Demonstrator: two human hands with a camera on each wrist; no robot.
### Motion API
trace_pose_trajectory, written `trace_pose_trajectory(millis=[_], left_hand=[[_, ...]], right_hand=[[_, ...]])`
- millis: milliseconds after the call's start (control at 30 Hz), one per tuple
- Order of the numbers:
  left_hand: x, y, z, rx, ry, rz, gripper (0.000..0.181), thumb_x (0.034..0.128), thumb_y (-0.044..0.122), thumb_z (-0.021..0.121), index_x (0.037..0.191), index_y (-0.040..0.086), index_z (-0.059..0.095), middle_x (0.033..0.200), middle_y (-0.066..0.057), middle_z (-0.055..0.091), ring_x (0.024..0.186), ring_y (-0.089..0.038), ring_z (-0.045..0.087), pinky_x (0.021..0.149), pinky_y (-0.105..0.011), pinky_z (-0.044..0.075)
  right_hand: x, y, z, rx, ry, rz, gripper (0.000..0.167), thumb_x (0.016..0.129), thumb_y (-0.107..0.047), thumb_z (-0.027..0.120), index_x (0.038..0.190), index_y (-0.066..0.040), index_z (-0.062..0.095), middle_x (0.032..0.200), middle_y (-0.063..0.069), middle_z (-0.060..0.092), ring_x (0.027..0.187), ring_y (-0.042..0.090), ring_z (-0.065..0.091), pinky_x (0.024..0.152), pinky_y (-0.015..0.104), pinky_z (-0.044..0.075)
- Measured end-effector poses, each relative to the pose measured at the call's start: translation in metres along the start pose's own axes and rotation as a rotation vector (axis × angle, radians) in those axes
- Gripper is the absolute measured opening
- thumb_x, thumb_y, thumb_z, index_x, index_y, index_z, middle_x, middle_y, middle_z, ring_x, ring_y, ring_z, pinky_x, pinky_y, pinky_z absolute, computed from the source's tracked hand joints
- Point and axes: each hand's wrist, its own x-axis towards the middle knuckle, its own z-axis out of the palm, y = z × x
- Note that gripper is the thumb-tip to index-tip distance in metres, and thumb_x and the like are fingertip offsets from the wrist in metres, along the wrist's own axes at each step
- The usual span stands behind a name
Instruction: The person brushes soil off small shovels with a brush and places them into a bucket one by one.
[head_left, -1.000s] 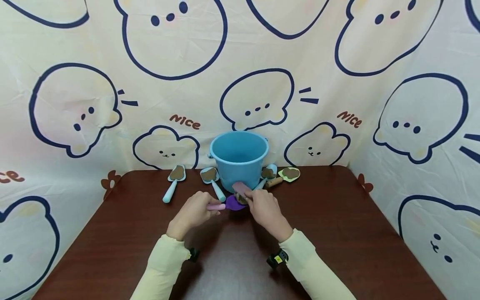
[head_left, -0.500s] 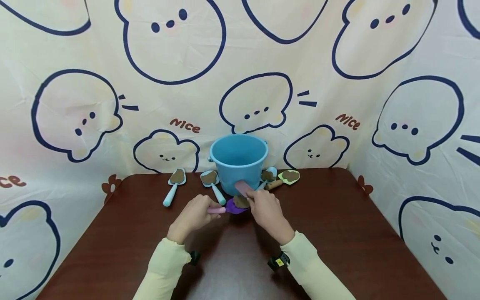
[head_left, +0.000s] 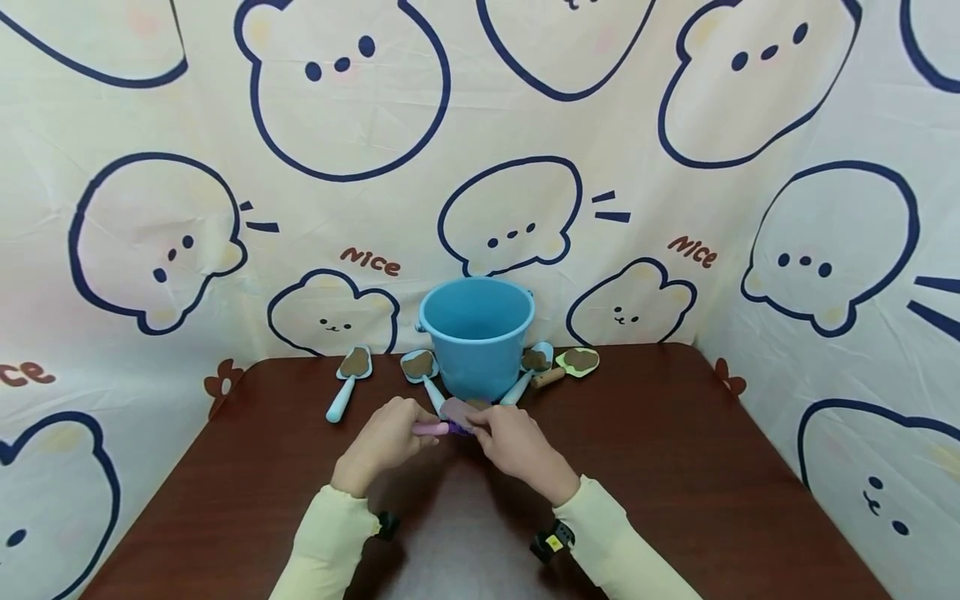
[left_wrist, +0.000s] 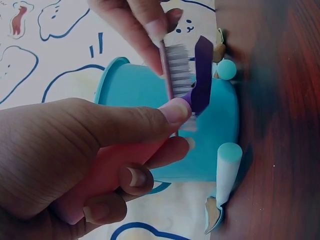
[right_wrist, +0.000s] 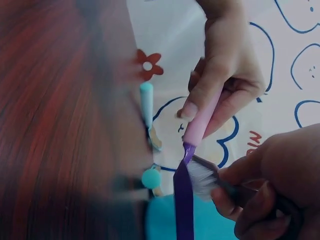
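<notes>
My left hand [head_left: 386, 437] grips the pink handle [right_wrist: 202, 117] of a small toy shovel, whose purple blade [left_wrist: 202, 75] points to the right. A brush [head_left: 456, 412] with a mauve back and pale bristles [left_wrist: 179, 65] is held in my right hand [head_left: 521, 442], between thumb and fingers. Its bristles face the shovel and meet it near the neck, where blade and handle join. The brush covers most of the blade in the head view, and a bit of brown shows just beyond it. Both hands are above the table, in front of a blue bucket [head_left: 480, 358].
Two blue-handled shovels [head_left: 341, 400] [head_left: 431, 390] with brown on their blades lie left of the bucket. To its right lie another blue shovel [head_left: 517, 388] and a green one [head_left: 581, 360] with a tan handle. A printed cloth [head_left: 360, 217] hangs behind the brown table [head_left: 712, 467].
The brush has moved left and toward me, from the far side of the blade to the shovel's neck. Brown on the purple blade showed more before. The head view has tilted slightly up.
</notes>
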Motion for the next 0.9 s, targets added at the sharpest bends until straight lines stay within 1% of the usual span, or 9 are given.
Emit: trace_pose_trajectory(millis=[200,300,467,533,633,700,767,833,900], left_hand=[[0.000,0.001,0.002,-0.014,-0.024,-0.028,0.009,0.0854,0.012,0.082,0.094,0.010,0.083,0.082,0.001,0.078,0.061,-0.004,0.062,0.060,-0.022,0.053],[0.000,0.002,0.003,-0.014,-0.029,-0.040,0.008,0.0853,0.011,0.082,0.094,0.010,0.083,0.081,0.000,0.077,0.060,-0.006,0.061,0.058,-0.023,0.053],[0.000,0.003,0.003,-0.020,-0.034,-0.049,0.008,0.0854,0.011,0.082,0.093,0.010,0.083,0.079,0.001,0.077,0.059,-0.007,0.060,0.057,-0.024,0.052],[0.000,0.003,0.003,-0.022,-0.041,-0.055,0.008,0.0859,0.012,0.082,0.094,0.010,0.083,0.079,0.002,0.077,0.060,-0.006,0.061,0.057,-0.024,0.052],[0.000,0.002,0.004,-0.029,-0.055,-0.065,0.009,0.0864,0.013,0.081,0.095,0.011,0.083,0.079,0.002,0.077,0.060,-0.006,0.061,0.057,-0.024,0.052],[0.000,0.002,0.004,-0.028,-0.058,-0.064,0.009,0.0863,0.013,0.082,0.095,0.010,0.083,0.079,0.002,0.077,0.060,-0.006,0.061,0.057,-0.024,0.052],[0.000,0.002,0.004,-0.016,-0.053,-0.054,0.009,0.0861,0.014,0.082,0.094,0.011,0.083,0.079,0.002,0.077,0.060,-0.005,0.061,0.056,-0.024,0.052],[0.001,0.002,0.004,-0.004,-0.039,-0.038,0.009,0.0854,0.015,0.083,0.093,0.011,0.083,0.079,0.002,0.077,0.061,-0.004,0.061,0.057,-0.024,0.052],[0.001,0.002,0.003,0.010,-0.028,-0.027,0.009,0.0850,0.016,0.083,0.093,0.012,0.083,0.079,0.003,0.077,0.062,-0.003,0.061,0.058,-0.023,0.052]], right_hand=[[0.000,0.005,0.003,-0.083,0.069,0.047,0.031,0.098,-0.017,0.069,0.128,-0.014,0.073,0.119,0.009,0.074,0.078,0.016,0.068,0.056,0.029,0.053],[0.001,0.007,0.000,-0.110,0.089,0.081,0.030,0.098,-0.018,0.069,0.127,-0.014,0.073,0.113,0.009,0.076,0.074,0.017,0.068,0.053,0.029,0.052],[0.003,0.011,-0.007,-0.109,0.115,0.121,0.026,0.099,-0.015,0.067,0.124,-0.015,0.075,0.100,0.008,0.076,0.064,0.014,0.061,0.049,0.030,0.048],[0.003,0.014,-0.009,-0.111,0.131,0.123,0.020,0.099,-0.014,0.066,0.116,-0.015,0.076,0.093,0.007,0.074,0.062,0.015,0.059,0.048,0.031,0.046],[0.002,0.017,-0.012,-0.123,0.165,0.120,0.009,0.098,-0.012,0.066,0.097,-0.015,0.074,0.079,0.004,0.068,0.057,0.017,0.055,0.046,0.032,0.043],[0.002,0.018,-0.014,-0.135,0.184,0.117,0.014,0.098,-0.012,0.066,0.085,-0.015,0.068,0.071,0.003,0.062,0.055,0.018,0.053,0.045,0.033,0.041],[0.001,0.018,-0.016,-0.142,0.199,0.113,0.019,0.098,-0.012,0.066,0.079,-0.015,0.065,0.066,0.003,0.058,0.053,0.019,0.053,0.045,0.033,0.041],[0.002,0.017,-0.017,-0.141,0.210,0.105,0.018,0.098,-0.013,0.066,0.081,-0.015,0.066,0.069,0.004,0.061,0.055,0.019,0.055,0.046,0.033,0.042],[0.002,0.014,-0.018,-0.114,0.202,0.086,0.010,0.099,-0.015,0.067,0.092,-0.014,0.075,0.079,0.005,0.070,0.060,0.018,0.059,0.048,0.033,0.045]])
